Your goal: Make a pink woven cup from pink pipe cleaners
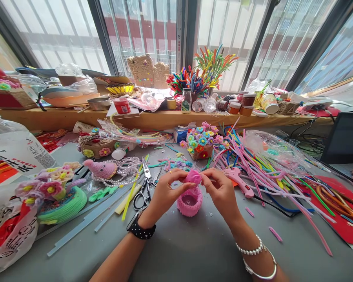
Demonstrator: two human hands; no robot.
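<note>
Pink tuft pinched between left fingers, right fingers, over basket.

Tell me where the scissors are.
In the head view, the scissors lie on the grey table just left of the left hand, which pinches a pink fuzzy piece, between it and the string of pearls.

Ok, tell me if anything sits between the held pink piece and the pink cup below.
Nothing visible does. Left hand and right hand pinch the pink piece directly over the pink cup; scissors and glue gun lie off to the sides.
</note>
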